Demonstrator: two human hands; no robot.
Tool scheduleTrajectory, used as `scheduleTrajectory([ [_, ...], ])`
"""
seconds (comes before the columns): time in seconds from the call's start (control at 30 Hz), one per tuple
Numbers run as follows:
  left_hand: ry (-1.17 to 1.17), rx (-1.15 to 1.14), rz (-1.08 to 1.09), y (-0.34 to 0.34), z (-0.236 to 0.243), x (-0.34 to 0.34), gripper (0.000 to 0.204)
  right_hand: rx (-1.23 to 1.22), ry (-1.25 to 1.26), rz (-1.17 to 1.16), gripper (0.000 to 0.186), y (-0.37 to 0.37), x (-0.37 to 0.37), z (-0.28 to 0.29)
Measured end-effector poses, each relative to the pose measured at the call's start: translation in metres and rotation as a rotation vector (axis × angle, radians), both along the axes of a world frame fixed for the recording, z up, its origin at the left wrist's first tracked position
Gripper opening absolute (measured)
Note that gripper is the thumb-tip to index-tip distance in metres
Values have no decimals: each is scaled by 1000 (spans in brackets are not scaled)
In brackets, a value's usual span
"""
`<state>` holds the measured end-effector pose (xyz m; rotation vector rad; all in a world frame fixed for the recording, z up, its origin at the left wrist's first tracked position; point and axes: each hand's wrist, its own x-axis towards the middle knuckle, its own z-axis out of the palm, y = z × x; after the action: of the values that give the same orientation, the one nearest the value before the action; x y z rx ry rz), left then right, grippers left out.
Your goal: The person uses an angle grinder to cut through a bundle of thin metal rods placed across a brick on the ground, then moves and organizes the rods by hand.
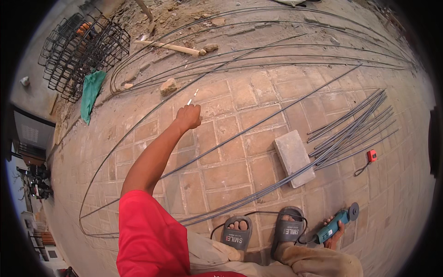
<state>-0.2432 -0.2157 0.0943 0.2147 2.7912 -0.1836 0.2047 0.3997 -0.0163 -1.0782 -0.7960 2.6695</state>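
My left hand (188, 117) is stretched far forward over the paving, its fingers closed. A thin white stick (189, 102) shows at the fingertips; its exact kind is too small to tell. Low on the right, beside my right leg, my right hand (340, 234) is wrapped round the body of a teal angle grinder (330, 227). The grinder's dark disc (354, 211) points away to the right. A long steel rod (258, 127) crosses the ground diagonally, just right of my left hand. Other thin rods (235, 201) run across a grey concrete block (294, 158).
Several cut rods (355, 122) lie at the right, near a red tape measure (372, 156). The grinder's black cord (261, 213) passes over my sandals. Bent rods (184, 76), a wooden handle (168, 46), a stone (168, 87), a green cloth (92, 94) and stacked rebar frames (78, 53) lie ahead.
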Motion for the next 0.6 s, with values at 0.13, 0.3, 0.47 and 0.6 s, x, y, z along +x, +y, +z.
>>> scheduleTrajectory([
  [0.13,53,-25,287,-71,-6,-19,36,-1,-28,6,45,3,12,2],
  [0.3,149,-64,505,-159,-44,-38,38,0,-220,-12,53,7,23,16],
  [0.47,146,-106,663,-211,-67,-43,45,255,-599,81,55,11,31,24],
  [0.6,195,-69,692,-221,-96,-71,65,464,-723,205,52,7,25,39],
])
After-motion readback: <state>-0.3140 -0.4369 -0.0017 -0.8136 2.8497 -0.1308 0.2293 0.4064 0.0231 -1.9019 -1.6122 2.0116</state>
